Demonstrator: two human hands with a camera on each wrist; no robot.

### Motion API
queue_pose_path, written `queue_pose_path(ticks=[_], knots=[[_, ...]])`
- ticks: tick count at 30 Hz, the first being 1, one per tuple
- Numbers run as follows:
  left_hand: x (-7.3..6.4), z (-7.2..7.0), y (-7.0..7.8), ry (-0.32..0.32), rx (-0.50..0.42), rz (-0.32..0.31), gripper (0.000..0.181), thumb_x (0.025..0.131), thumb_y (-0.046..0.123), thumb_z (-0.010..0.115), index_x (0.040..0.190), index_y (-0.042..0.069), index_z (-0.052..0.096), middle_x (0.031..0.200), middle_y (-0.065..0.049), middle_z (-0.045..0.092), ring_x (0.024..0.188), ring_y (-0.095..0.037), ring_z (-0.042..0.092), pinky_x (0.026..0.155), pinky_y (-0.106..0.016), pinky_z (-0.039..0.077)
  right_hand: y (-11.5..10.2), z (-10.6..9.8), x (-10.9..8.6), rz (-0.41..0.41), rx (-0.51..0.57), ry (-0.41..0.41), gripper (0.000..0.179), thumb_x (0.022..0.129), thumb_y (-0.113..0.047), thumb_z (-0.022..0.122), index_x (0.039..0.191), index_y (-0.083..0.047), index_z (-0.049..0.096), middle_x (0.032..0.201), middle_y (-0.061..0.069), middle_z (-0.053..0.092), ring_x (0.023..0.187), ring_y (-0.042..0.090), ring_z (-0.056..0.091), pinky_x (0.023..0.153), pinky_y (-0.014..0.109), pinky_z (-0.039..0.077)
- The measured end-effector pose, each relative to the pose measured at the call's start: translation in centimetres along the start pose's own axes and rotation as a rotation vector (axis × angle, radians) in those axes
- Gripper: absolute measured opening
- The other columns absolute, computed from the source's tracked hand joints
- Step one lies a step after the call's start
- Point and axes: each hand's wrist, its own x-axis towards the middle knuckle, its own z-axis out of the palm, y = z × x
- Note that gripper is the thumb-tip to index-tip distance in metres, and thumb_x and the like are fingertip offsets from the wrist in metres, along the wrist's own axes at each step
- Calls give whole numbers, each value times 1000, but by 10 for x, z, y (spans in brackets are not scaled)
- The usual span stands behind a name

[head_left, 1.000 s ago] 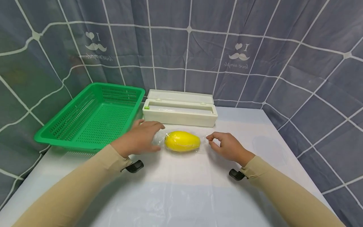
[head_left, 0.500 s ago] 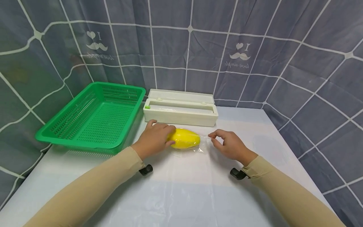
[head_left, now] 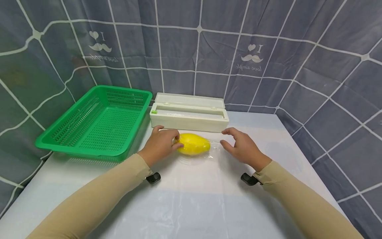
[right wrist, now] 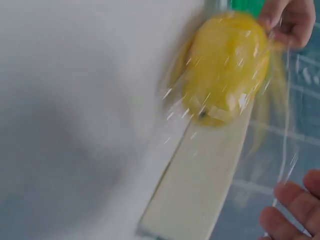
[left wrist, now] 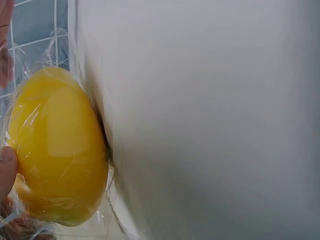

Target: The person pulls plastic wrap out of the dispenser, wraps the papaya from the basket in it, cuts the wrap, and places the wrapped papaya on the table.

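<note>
My right hand (head_left: 244,147) can pass near or right across the table (head_left: 197,209); the wrapped yellow fruit (head_left: 194,144) blocks me leftward, the white box (head_left: 189,123) far, the green basket (head_left: 102,129) far left.

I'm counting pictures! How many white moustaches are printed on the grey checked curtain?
2: the left moustache, above the green plastic basket, and the right moustache, up and right of the long white box. Folds in the curtain may hide more.

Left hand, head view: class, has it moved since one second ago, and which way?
Yes: judged against the white cling-film dispenser, the left hand has shifted rightward, away from the green basket.
</note>
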Motion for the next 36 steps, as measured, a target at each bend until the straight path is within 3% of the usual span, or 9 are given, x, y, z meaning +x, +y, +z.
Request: queue_pose_path(ticks=[4,7,11,15,19,25,30,33,36], knots=[[0,-2,-1,4,0,-2,30,92,39,82,90,17,61,87,6,73,85,-16,70,117,-57,34,-30,12,14,-119,-68,-11,50,99,-31,73,139,-2,63,140,16,68,131,37,63,112,54,49],[0,-3,-1,0,-1,7,33,92,37,82,84,18,57,80,7,69,84,-15,69,116,-58,35,-46,29,23,-179,-143,-30,44,99,-31,75,132,-4,68,134,12,72,126,33,67,111,49,51],[2,-3,-2,-11,-43,8,35,92,36,82,80,18,54,80,6,68,88,-17,71,117,-59,36,-52,45,29,-102,-178,-64,32,98,-28,75,122,-7,71,124,8,76,115,27,72,102,45,56],[3,-4,-6,-35,-148,-16,35,92,32,82,79,17,54,104,0,79,111,-23,75,123,-57,32,-47,52,35,-38,-154,-53,18,99,-20,75,113,-9,71,111,5,76,101,24,72,93,43,58],[2,-5,-11,-48,-195,12,33,93,26,82,79,16,54,125,-7,78,125,-27,70,125,-56,30,-39,56,39,-33,-131,-39,11,99,-15,73,108,-9,72,102,5,76,92,22,70,88,41,59],[0,-7,-19,-23,-161,99,33,92,19,82,77,16,53,129,-6,76,124,-26,71,125,-58,32,-34,56,42,0,-113,-51,15,100,-14,72,111,-5,73,128,12,75,115,29,73,100,44,58],[-3,-9,-26,-1,-82,133,36,91,16,83,73,19,52,129,-2,75,123,-24,70,123,-62,31,-32,55,43,-10,-113,-64,18,100,-14,71,116,-4,73,130,13,74,116,29,73,100,44,58],[-4,-13,-24,-40,-46,96,33,89,24,86,80,17,55,130,-2,74,124,-23,69,122,-63,29,-32,56,44,-32,-122,-65,24,100,-13,71,122,-3,72,125,13,76,112,29,74,98,44,59],[-3,-17,-16,-107,-63,22,42,83,37,90,100,14,60,127,-3,71,122,-23,67,123,-60,26,-33,56,45,-42,-131,-63,28,100,-14,70,126,-2,71,122,13,77,109,27,75,97,43,59]])
